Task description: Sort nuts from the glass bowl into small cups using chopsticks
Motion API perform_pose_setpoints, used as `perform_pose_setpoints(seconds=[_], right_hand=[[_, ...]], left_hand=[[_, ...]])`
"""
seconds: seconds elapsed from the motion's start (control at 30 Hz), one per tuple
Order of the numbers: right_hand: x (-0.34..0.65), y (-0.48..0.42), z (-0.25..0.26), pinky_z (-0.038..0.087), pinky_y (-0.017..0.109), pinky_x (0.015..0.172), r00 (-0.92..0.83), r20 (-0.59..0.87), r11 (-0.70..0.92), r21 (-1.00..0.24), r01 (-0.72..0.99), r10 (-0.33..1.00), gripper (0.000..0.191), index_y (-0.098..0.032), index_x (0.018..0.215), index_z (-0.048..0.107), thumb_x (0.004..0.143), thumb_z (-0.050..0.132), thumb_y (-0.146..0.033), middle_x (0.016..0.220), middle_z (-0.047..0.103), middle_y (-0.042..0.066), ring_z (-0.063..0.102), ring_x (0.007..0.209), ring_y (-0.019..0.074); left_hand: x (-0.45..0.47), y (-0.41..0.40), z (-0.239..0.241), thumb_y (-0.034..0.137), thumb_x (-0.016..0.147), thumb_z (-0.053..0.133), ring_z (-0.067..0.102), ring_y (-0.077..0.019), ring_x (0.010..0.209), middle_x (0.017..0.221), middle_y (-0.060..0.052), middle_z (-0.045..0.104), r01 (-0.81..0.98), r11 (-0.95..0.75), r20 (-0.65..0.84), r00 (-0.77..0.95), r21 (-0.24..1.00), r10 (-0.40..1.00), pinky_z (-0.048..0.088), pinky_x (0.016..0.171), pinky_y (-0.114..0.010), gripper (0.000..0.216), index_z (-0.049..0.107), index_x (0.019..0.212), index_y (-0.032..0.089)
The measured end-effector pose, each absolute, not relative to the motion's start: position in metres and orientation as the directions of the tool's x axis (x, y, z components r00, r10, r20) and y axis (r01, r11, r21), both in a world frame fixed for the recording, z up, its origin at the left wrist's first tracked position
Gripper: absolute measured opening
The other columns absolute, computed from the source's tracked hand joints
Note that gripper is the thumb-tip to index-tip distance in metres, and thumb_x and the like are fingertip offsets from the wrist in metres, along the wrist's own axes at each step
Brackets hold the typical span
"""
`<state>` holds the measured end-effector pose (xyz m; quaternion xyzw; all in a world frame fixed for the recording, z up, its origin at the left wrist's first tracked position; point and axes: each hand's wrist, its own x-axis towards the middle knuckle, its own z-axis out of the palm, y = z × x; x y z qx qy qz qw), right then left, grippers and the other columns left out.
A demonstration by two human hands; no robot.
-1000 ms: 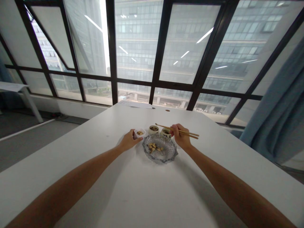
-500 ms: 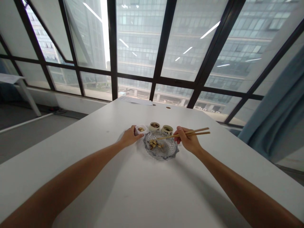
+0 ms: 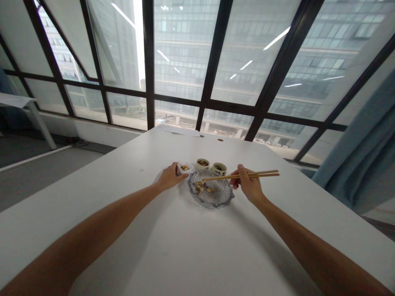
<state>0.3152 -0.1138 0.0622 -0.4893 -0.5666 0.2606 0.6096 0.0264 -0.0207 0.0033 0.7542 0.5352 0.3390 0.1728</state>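
Note:
My left hand (image 3: 171, 176) grips the near left side of a small white bowl (image 3: 189, 165) that has a few yellowish pieces in it. My right hand (image 3: 247, 183) is closed around a pair of wooden chopsticks (image 3: 262, 174), which point left over a scalloped clear glass dish (image 3: 220, 199). At their tips a small pale piece (image 3: 204, 179) seems to be pinched. Several yellow-brown pieces (image 3: 200, 188) lie in the dish's left half; their kind is too small to tell.
Behind the dish stand two small cream cups, the left cup (image 3: 202, 164) with dark bits inside and the right cup (image 3: 219, 168) with dark marks on its side. Paper (image 3: 179, 130) lies at the white table's (image 3: 173, 246) far edge. A blue curtain (image 3: 354, 156) hangs at right.
The chopsticks have closed at their tips and lifted slightly, seemingly with a pale piece between them. My right hand has shifted a little right. The left hand keeps its grip on the white bowl.

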Motion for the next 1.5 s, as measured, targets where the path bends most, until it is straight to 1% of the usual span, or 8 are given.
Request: perform_pose_setpoints(seconds=[0.2,0.63,0.83,0.93,1.03,1.3,1.43,1.5], right_hand=[[0.338,-0.109,0.046,0.041,0.022,0.033,0.366,0.374,0.379,-0.923,0.062,0.852,0.06,-0.015,0.061,0.062,0.073,0.066,-0.073,0.046,0.06,0.005,0.051,0.036,0.0118],[0.349,-0.112,0.039,0.039,0.022,0.033,0.404,0.303,0.346,-0.937,-0.037,0.863,0.058,-0.014,0.062,0.063,0.068,0.073,-0.071,0.047,0.061,0.005,0.053,0.038,0.0128],[0.338,-0.125,0.046,0.043,0.024,0.034,0.438,0.477,0.445,-0.877,0.182,0.762,0.058,-0.015,0.065,0.063,0.079,0.062,-0.071,0.049,0.062,0.006,0.053,0.036,0.0131],[0.319,-0.134,0.054,0.046,0.025,0.037,0.356,0.623,0.525,-0.78,0.34,0.696,0.057,-0.016,0.069,0.064,0.087,0.054,-0.069,0.052,0.064,0.005,0.056,0.039,0.0138],[0.295,-0.131,0.061,0.047,0.025,0.039,0.246,0.679,0.578,-0.725,0.375,0.692,0.055,-0.017,0.071,0.064,0.092,0.048,-0.065,0.054,0.065,0.004,0.056,0.04,0.0141],[0.257,-0.088,0.068,0.053,0.027,0.051,-0.018,0.596,0.547,-0.724,0.419,0.803,0.051,-0.019,0.073,0.066,0.089,0.054,-0.066,0.065,0.069,0.006,0.064,0.054,0.0172],[0.272,-0.101,0.076,0.045,0.024,0.04,0.088,0.581,0.518,-0.775,0.361,0.809,0.057,-0.018,0.069,0.065,0.089,0.05,-0.069,0.054,0.063,0.003,0.055,0.041,0.0137],[0.283,-0.112,0.079,0.041,0.023,0.036,0.034,0.561,0.507,-0.771,0.385,0.827,0.058,-0.018,0.065,0.065,0.087,0.052,-0.07,0.049,0.06,0.002,0.051,0.037,0.0126]], left_hand=[[0.027,-0.021,0.003,0.054,0.078,0.068,0.065,-0.0206,0.083,0.094,-0.005,0.069,0.684,-0.367,0.322,0.2,0.631,0.926,0.046,0.071,-0.028,0.054,0.055,0.117,0.019],[0.026,-0.022,0.005,0.054,0.078,0.068,0.066,-0.0202,0.08,0.093,-0.006,0.068,0.68,-0.378,0.331,0.206,0.628,0.921,0.047,0.069,-0.028,0.052,0.055,0.114,0.018],[0.025,-0.02,0.002,0.044,0.074,0.073,0.065,-0.0218,0.095,0.105,-0.007,0.068,0.581,-0.489,0.442,0.233,0.651,0.866,0.05,0.084,-0.032,0.056,0.054,0.12,0.018],[0.025,-0.019,0.001,0.04,0.073,0.073,0.063,-0.0235,0.103,0.111,-0.009,0.067,0.531,-0.531,0.476,0.251,0.66,0.843,0.05,0.09,-0.036,0.057,0.053,0.122,0.018],[0.024,-0.019,0.0,0.042,0.073,0.073,0.063,-0.0236,0.101,0.11,-0.009,0.067,0.537,-0.511,0.46,0.239,0.672,0.855,0.05,0.09,-0.037,0.058,0.053,0.122,0.017],[0.024,-0.02,0.001,0.043,0.073,0.074,0.064,-0.0214,0.096,0.107,-0.007,0.069,0.524,-0.522,0.454,0.265,0.673,0.851,0.051,0.086,-0.034,0.056,0.055,0.12,0.018],[0.025,-0.02,0.002,0.044,0.072,0.074,0.065,-0.0209,0.094,0.105,-0.007,0.069,0.541,-0.483,0.426,0.237,0.689,0.873,0.052,0.084,-0.033,0.057,0.056,0.121,0.019],[0.025,-0.02,0.002,0.045,0.072,0.074,0.065,-0.0209,0.092,0.105,-0.007,0.069,0.547,-0.467,0.412,0.229,0.695,0.882,0.052,0.083,-0.033,0.058,0.056,0.121,0.019]])
